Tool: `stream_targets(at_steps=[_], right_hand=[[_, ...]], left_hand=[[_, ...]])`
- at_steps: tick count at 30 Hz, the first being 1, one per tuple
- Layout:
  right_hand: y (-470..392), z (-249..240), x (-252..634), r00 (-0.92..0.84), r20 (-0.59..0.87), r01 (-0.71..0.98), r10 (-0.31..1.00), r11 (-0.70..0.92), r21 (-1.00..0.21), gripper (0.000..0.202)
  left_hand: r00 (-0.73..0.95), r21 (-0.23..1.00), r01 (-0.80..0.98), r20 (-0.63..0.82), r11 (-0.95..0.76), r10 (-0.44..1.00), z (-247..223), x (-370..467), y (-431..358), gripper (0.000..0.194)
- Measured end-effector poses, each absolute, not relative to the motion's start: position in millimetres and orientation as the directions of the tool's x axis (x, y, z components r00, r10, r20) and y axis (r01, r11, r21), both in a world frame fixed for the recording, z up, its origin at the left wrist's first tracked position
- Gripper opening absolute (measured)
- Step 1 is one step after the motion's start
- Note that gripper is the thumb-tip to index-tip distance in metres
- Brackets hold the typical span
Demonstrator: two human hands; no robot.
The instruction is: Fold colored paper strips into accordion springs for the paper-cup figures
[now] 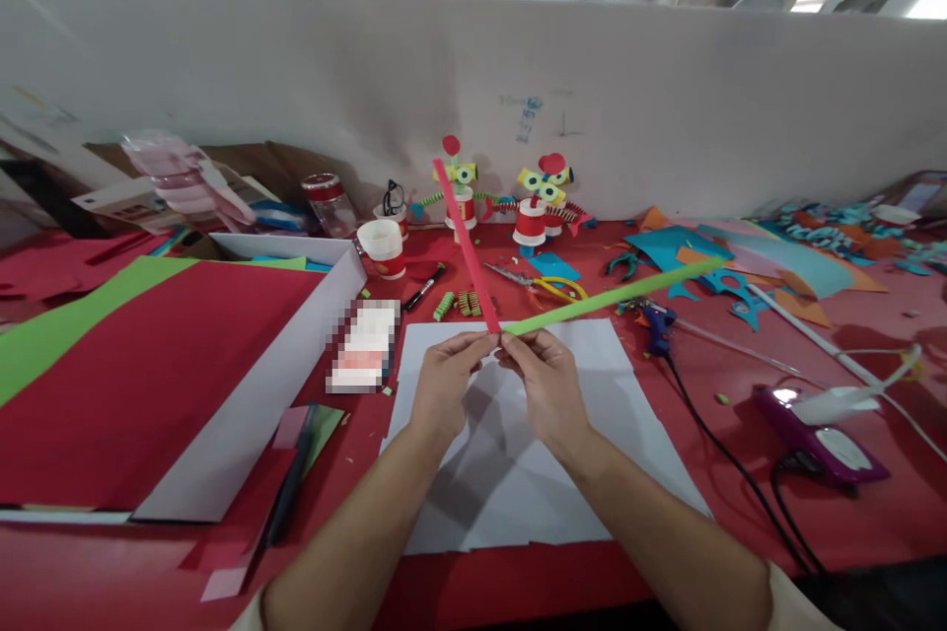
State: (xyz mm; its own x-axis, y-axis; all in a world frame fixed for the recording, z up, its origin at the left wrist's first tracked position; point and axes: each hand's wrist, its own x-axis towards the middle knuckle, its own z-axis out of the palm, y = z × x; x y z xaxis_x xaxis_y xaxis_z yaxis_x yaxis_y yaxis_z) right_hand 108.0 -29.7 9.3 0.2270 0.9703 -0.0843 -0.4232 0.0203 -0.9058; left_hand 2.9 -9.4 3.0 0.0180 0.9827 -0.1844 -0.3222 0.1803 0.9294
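Note:
Above a white sheet (592, 503), my two hands meet and pinch the joined ends of two paper strips. The red paper strip (466, 246) rises up and to the left from the fingertips of my left hand (448, 380). From my right hand (547, 380) the green paper strip (621, 296) reaches out to the right. Both hands are closed, thumbs on top, and the strips cross at nearly a right angle where the fingers partly hide them. Just beyond lie small folded green and brown paper springs (469, 304).
A box (296, 355) of coloured paper is at left, beside a phone (364, 345) and paper cup (382, 248). Scissors (558, 289) lie ahead. Paper-cup figures (530, 222) stand by the wall. At right are a glue gun (657, 325), its cord, a power strip (821, 439) and paper scraps (740, 266).

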Motion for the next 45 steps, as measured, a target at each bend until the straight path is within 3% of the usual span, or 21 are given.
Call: stream_targets(at_steps=[7,15,22,28,35,45], right_hand=[[-14,7,131,0.050,0.105,-0.092,0.993,0.110,-0.990,0.012],[-4,4,144,-0.213,0.072,-0.147,0.974,0.041,-0.988,0.023],[-2,-2,143,-0.207,0.080,-0.178,0.975,0.043,-0.983,0.021],[-2,-2,142,-0.216,0.058,-0.238,0.975,0.005,-0.971,0.018],[-4,3,145,-0.222,0.016,-0.133,0.975,-0.014,-0.991,0.017],[-1,2,150,-0.166,-0.060,-0.139,0.984,-0.083,-0.987,0.019]], left_hand=[[0.160,0.822,-0.427,-0.342,0.377,0.926,12,-7,-1,0.016],[0.284,0.809,-0.401,-0.337,0.430,0.898,10,-9,-1,0.014],[0.279,0.807,-0.378,-0.367,0.453,0.887,9,-12,2,0.006],[0.389,0.743,-0.369,-0.422,0.558,0.819,19,-17,4,0.007],[0.273,0.838,-0.321,-0.364,0.441,0.891,16,-13,-2,0.004],[0.302,0.871,-0.355,-0.235,0.338,0.924,9,-13,-1,0.008]])
